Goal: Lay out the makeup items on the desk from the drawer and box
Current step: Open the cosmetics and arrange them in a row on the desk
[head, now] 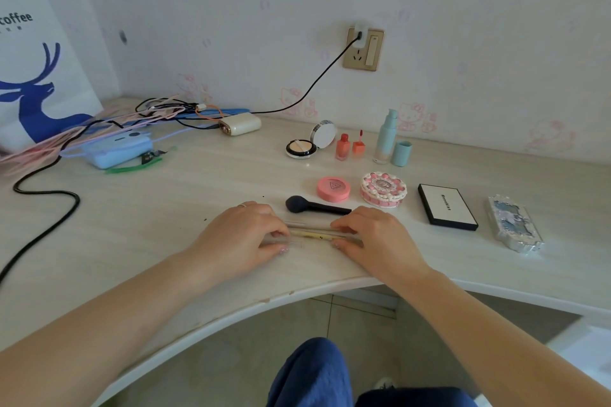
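Note:
Near the desk's [165,228] front edge lies a slim clear case [310,235] with a yellow pencil inside. My left hand [244,235] pinches its left end and my right hand [377,238] pinches its right end. Just behind it lies a dark blue brush [314,205]. Farther back sit a pink blush compact [334,189], a cake-shaped compact [383,189], a black-rimmed palette [447,206] and a silver-blue palette [515,223]. At the wall stand an open cushion compact [309,140], two red lip tints [350,144], and a mint pump bottle [386,137] with its cap [401,153].
At the back left lie tangled cables [158,116], a blue power bank [119,149], a cream charger case [240,124] and a white bag with a blue deer [36,76]. A black cord [49,205] loops over the desk's left side. A wall socket [363,49] sits above.

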The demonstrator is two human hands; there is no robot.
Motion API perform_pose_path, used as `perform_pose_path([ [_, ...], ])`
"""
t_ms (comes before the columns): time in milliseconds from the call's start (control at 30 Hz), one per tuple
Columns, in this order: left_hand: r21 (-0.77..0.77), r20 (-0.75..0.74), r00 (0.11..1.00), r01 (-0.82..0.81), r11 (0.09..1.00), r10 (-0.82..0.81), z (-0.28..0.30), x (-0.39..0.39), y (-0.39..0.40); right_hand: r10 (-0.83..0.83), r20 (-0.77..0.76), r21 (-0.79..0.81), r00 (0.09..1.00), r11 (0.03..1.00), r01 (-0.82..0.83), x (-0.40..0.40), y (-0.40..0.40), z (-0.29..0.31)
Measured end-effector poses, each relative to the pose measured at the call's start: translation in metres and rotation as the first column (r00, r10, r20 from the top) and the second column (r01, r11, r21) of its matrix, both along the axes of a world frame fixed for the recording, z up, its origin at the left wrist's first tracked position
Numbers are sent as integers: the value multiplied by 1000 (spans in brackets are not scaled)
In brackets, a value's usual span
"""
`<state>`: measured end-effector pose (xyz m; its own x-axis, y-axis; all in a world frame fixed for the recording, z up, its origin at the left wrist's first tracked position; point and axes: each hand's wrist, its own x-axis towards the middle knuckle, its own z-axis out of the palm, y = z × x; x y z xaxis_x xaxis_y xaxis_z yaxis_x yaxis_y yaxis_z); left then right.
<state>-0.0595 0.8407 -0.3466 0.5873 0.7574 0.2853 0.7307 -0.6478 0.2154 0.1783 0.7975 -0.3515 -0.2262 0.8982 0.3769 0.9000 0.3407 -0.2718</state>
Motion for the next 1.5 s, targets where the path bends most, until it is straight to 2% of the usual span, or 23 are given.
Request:
perform_pose_path([
  [233, -13, 55, 998, 11, 1000, -10, 4, -1, 6, -24, -101, 9, 995, 1000, 25, 5, -2, -2],
  [400, -101, 220, 975, -19, 995, 41, 16, 12, 27, -98, -192, -3, 977, 995, 99, 17, 18, 9],
  [500, -171, 266, 958, -63, 983, 107, 22, 29, 52, -129, -119, -20, 984, 992, 127, 23, 45, 18],
  [600, -236, 246, 958, -90, 968, 149, 24, 47, 78, -184, 4, -116, 983, 976, 183, 24, 69, 27],
  [700, -322, 154, 974, -107, 941, 164, 25, 66, 99, -143, 182, -189, 973, 966, 177, 25, 91, 34],
  [800, -396, 26, 988, -131, 909, 153, 23, 81, 109, -59, 294, -262, 954, 955, 140, 23, 104, 40],
  [867, -425, -6, 991, -121, 897, 131, 18, 88, 115, -4, 308, -318, 951, 942, 107, 21, 110, 41],
  [1033, -460, 39, 995, -65, 886, 93, 15, 92, 122, 77, 280, -369, 957, 929, 33, 22, 117, 43],
  [1100, -487, 91, 991, -42, 872, 98, 15, 92, 124, 88, 250, -359, 964, 933, 8, 24, 118, 41],
  [1167, -517, 214, 970, 10, 856, 118, 18, 93, 124, 64, 131, -339, 989, 941, -16, 26, 117, 40],
  [1233, -559, 418, 892, 103, 823, 172, 26, 92, 124, 38, -105, -301, 994, 951, -68, 27, 116, 43],
  [1300, -642, 625, 729, 278, 715, 278, 36, 90, 122, 18, -293, -242, 956, 966, -92, 26, 118, 51],
  [1367, -649, 741, 562, 458, 607, 368, 41, 90, 120, -52, -427, -225, 903, 973, -50, 22, 120, 62],
  [1433, -612, 791, 432, 552, 566, 434, 42, 93, 116, -125, -479, -249, 869, 968, 2, 19, 122, 72],
  [1500, -566, 813, 307, 618, 546, 495, 41, 98, 112, -143, -439, -247, 887, 968, 34, 13, 120, 78],
])
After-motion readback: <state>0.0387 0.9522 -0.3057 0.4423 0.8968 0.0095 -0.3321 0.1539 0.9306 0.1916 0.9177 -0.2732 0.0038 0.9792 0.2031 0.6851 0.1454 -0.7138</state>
